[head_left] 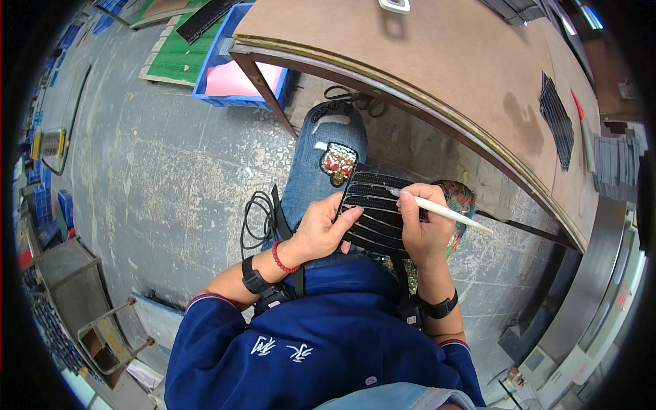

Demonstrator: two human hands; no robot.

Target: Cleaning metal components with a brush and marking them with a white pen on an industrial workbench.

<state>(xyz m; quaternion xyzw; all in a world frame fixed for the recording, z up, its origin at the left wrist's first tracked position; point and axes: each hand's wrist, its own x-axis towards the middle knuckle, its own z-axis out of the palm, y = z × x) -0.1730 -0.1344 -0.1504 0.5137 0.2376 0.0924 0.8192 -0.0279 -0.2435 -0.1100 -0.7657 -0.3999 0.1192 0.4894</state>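
Note:
A black panel of several curved, slotted strips (376,213) lies over my lap. My left hand (320,227) grips its left edge, the thumb on top and the fingers partly hidden beneath. In my right hand (427,236) is a white pen-like tool (447,210), pinched between thumb and fingers. Its narrow tip meets or hovers just above the upper strips; I cannot tell which. The tool's tapered end points off to the right. The lower fingers of my right hand are curled beside the panel's right side.
A brown-topped table (437,61) stands ahead, its edge just beyond my knees. On it lie another dark panel (557,119) and a red-and-white tool (583,130). A blue crate (239,101) with pink sheets sits left of the table leg. Coiled black cable (256,222) hangs beside my left leg.

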